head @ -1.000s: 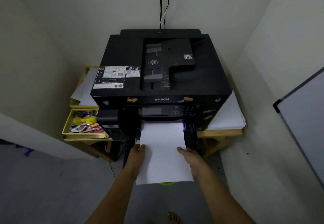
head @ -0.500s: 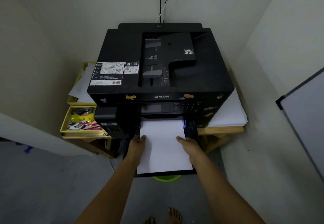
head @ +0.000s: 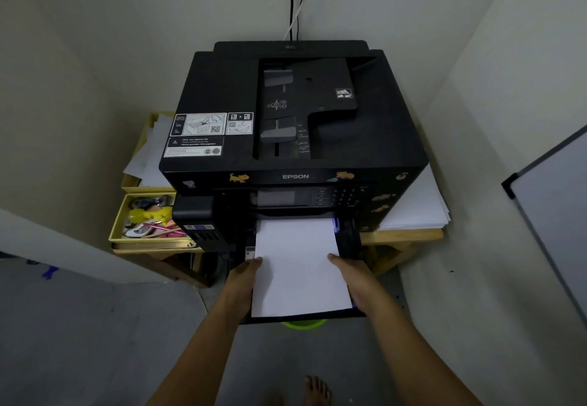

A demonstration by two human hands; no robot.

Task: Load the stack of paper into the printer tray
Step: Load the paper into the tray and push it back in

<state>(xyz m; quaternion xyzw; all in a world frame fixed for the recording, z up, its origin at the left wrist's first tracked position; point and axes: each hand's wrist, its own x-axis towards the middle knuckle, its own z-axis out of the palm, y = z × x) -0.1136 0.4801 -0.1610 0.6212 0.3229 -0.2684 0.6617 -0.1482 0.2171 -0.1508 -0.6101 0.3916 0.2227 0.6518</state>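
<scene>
Below the control panel of the large black Epson printer [head: 295, 126], head view: the white rectangular stack of paper [head: 298, 265] lies in the pulled-out black plastic printer tray [head: 349, 240], its far edge at the mouth of the slot, its near edge just short of the tray's front lip. The left hand [head: 244, 281] and right hand [head: 352, 278] flank the stack, one at each long side edge, fingers extended forward and laid flat against the edges, thumbs at the top sheet; nothing is pinched.

Handling judgement: the stack appears thin, light and limp, with sheets liable to slide and fan. Hold is best taken at both long edges, as now, pressing inward to square it. The near corners look likely to bend if pushed.

The wooden tabletop [head: 403, 234] carries the printer.
</scene>
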